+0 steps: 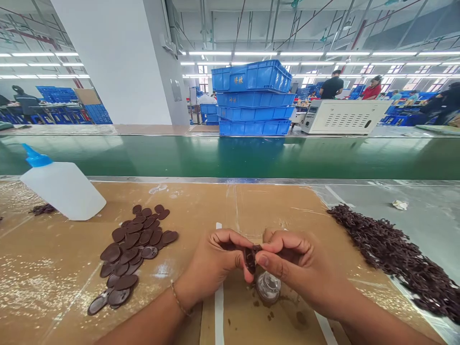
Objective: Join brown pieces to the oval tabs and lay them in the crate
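Note:
Near the bottom middle of the head view, my left hand (219, 258) pinches a dark brown oval piece (249, 260) between thumb and fingers. My right hand (298, 263) meets it from the right, its thumb and forefinger closed on a small dark strip (256, 248) at the piece's upper edge. Just below my fingertips stands a small clear glass container (269, 286), partly covered by my right hand. Left of my hands lies a loose pile of brown ovals (131, 244). A long heap of dark twisted strips (391, 254) stretches along the right side.
A white bottle with a blue nozzle (66, 189) leans at the left. Behind the brown-covered table (201, 206) runs a green belt (161, 155). Stacked blue crates (253, 99) and a white metal box (345, 116) stand beyond it. People are in the background.

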`<state>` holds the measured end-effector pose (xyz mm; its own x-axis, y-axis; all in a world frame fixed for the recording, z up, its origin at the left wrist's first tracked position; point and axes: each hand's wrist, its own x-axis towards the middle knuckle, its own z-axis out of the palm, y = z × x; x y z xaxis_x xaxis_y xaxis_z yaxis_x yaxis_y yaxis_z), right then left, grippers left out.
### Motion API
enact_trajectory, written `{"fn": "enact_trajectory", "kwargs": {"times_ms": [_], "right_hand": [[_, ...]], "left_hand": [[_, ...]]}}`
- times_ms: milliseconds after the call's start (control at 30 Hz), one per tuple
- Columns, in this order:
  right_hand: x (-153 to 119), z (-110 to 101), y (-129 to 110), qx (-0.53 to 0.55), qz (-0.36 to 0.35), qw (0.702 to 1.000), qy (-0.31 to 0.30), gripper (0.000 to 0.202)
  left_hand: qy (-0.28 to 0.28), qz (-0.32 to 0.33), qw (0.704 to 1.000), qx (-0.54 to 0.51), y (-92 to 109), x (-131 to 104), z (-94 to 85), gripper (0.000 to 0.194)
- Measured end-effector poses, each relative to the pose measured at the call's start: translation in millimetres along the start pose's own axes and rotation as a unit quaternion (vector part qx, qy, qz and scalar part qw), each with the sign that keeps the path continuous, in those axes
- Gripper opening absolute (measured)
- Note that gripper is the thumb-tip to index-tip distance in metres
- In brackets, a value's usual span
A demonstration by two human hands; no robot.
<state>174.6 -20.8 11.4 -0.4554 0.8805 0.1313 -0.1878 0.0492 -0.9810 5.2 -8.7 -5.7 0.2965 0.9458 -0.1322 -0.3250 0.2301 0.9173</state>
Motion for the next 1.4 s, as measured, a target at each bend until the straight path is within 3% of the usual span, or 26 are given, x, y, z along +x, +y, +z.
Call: {"fn": "enact_trajectory", "kwargs": {"times_ms": [500, 800, 1400], "right_hand": [[-1.7, 1.8, -2.6, 0.002, -0.003, 1.0, 0.001, 0.028], [-1.5, -1.4, -1.7, -0.028, 0.001, 1.0, 0.01, 0.027], [-2.2, -1.3, -0.5, -0.013, 0.005, 1.0, -0.001, 0.028]], "left_hand": [[-0.027, -0.001, 1.0, -0.014, 0.5, -0.5, 0.8, 0.012], [-0.005, -0.01, 1.0, 0.026, 2.2, -2.4, 2.4, 0.014], [-0.035, -0.012, 0.999, -0.01, 1.3, -2.3, 1.0, 0.014]]}}
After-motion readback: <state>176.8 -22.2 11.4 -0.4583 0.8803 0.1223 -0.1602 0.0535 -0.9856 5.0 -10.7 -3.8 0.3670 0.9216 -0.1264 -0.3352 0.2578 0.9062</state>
